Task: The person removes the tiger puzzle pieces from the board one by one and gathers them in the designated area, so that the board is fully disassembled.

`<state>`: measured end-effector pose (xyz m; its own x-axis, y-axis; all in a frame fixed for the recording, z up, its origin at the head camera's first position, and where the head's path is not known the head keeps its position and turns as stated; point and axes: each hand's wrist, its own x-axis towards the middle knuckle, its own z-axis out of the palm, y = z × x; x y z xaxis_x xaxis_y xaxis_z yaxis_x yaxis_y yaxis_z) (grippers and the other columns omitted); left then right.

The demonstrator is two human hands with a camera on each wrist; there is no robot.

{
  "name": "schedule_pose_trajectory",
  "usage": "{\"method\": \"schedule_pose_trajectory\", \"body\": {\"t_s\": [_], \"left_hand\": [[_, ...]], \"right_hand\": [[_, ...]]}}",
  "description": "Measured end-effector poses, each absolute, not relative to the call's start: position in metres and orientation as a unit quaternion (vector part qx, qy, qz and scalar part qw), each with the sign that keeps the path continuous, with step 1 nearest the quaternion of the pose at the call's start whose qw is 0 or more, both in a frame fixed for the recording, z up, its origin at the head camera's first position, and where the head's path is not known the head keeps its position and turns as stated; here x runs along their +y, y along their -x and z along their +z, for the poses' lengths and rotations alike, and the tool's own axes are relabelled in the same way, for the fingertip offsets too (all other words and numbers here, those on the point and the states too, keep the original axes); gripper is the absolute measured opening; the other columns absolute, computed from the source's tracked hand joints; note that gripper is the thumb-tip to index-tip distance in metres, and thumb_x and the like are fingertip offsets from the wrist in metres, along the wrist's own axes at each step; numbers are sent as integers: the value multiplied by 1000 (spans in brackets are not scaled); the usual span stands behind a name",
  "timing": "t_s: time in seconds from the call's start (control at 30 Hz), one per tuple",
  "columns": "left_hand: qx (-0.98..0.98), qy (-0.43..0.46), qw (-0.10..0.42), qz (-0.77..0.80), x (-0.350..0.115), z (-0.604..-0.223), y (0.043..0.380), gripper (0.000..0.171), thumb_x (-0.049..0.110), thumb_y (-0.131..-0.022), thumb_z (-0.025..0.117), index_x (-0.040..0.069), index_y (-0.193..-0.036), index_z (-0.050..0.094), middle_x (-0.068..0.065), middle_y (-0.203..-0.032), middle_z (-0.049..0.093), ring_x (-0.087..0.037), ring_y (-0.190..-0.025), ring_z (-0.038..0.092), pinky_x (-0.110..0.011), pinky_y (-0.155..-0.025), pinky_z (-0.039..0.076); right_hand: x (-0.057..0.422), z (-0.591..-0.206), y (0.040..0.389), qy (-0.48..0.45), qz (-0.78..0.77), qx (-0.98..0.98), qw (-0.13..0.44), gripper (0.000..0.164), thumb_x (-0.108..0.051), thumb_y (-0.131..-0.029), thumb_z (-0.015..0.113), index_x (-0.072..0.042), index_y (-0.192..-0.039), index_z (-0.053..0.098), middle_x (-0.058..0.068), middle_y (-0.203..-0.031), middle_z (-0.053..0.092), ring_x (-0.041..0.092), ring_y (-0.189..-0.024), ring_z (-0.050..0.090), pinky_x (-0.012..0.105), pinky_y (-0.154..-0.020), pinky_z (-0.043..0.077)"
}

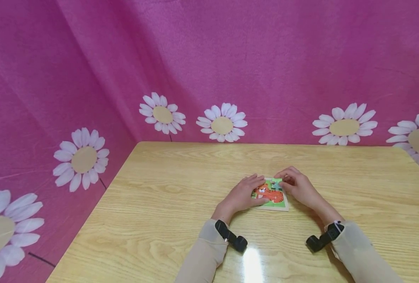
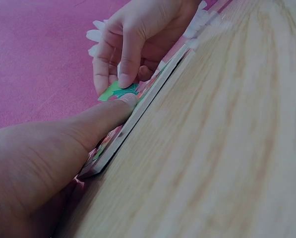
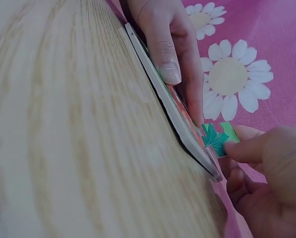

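Note:
A small jigsaw puzzle [image 1: 271, 197] with an orange striped tiger on green sits in a pale tray on the table. My left hand [image 1: 244, 193] rests on its left part, the thumb along the near side and the fingers toward the far side. At the upper right corner my right hand [image 1: 299, 187] pinches a puzzle piece [image 3: 217, 141] between thumb and fingers. That piece is green with a teal leaf shape, and in the right wrist view it stands tilted up over the tray's edge [image 3: 180, 116]. The left hand covers part of the picture.
The wood-grain table [image 1: 153, 204] reaches back to a pink curtain [image 1: 259, 70] printed with white daisies. Each wrist wears a black strap camera, one on the left [image 1: 232, 237] and one on the right [image 1: 324, 237]. A bright light reflection lies on the tabletop near the front.

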<state>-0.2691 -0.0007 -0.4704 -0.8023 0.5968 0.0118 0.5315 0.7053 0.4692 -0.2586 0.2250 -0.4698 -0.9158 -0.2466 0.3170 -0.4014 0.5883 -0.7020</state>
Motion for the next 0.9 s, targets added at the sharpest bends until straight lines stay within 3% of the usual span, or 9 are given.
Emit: {"method": "schedule_pose_trajectory", "body": {"t_s": [0.3,0.73,0.9], "left_hand": [[919,-309,75,233,-1,-468,268,66,48,-92,63,23,-150,42,10,-158,36,-11,-152,23,-30,-126,19],[916,-308,85,241,-3,-468,269,67,48,-92,63,24,-150,40,10,-159,35,-13,-152,23,-35,-125,24],[916,-304,89,245,-2,-468,271,68,48,-91,64,25,-150,40,9,-159,34,-14,-152,24,-37,-124,26]], "right_hand": [[224,-464,257,-163,434,-882,87,18,2,-93,61,-1,-109,67,15,-103,60,1,-81,51,12,-70,43],[225,-467,257,-168,436,-879,93,17,2,-92,62,-1,-108,68,15,-104,61,-4,-88,52,8,-76,44],[228,-467,257,-155,432,-885,84,18,1,-93,61,-2,-109,67,13,-104,60,3,-89,56,9,-76,45]]}}
